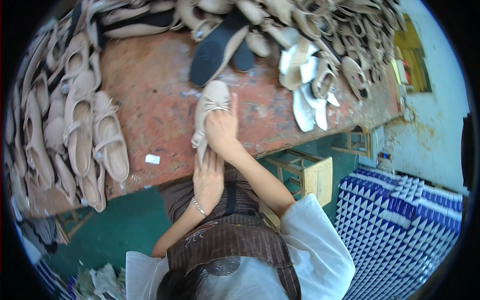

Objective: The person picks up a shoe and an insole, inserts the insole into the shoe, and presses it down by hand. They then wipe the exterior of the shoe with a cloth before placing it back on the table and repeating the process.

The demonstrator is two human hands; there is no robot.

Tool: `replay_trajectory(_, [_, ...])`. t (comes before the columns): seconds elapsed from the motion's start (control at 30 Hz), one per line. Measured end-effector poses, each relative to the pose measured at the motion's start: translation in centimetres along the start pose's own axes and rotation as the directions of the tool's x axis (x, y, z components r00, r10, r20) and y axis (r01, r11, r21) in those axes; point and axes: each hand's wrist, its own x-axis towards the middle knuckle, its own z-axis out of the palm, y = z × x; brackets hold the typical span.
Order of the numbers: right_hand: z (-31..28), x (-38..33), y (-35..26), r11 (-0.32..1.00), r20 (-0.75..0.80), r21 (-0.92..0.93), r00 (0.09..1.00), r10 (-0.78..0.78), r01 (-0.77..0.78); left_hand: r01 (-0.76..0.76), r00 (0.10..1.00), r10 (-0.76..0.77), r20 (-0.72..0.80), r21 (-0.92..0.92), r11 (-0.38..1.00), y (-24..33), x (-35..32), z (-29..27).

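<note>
A beige flat shoe (216,96) with a small bow lies before me near the table's front edge, toe pointing away. My right hand (222,129) reaches into its opening. Those fingers are hidden inside the shoe, while one digit lies along the outside of its right edge. At the heel end, my left hand (208,181) holds the back of the shoe, its fingers close together. Just beyond the toe, a shoe turned on its side shows a dark sole (212,55). White insole-shaped pieces (306,107) lie to the right, beside another beige shoe (324,82).
Rows of beige strap shoes (80,127) crowd the left of the worn reddish table (150,90). More shoes (350,32) pile along its far side. A small white label (152,159) lies near the edge. A wooden stool (317,182) and stacked blue-and-white boxes (385,235) stand at right.
</note>
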Motion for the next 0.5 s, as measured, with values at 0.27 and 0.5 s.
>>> replay_trajectory(0.27, [-5.4, -2.7, 6.4, 0.607, -0.018, 0.776, 0.967, -0.255, 0.175, 0.146, 0.968, -0.195, -0.157, -0.281, 0.949, -0.1, 4.7, -4.4])
replay_trajectory(0.5, [-6.0, -1.1, 23.2, 0.859, -0.643, 0.032, 0.648, 0.409, -0.511, 0.122, 0.716, -0.44, -0.543, -0.523, 0.844, -16.3, -3.7, -20.0])
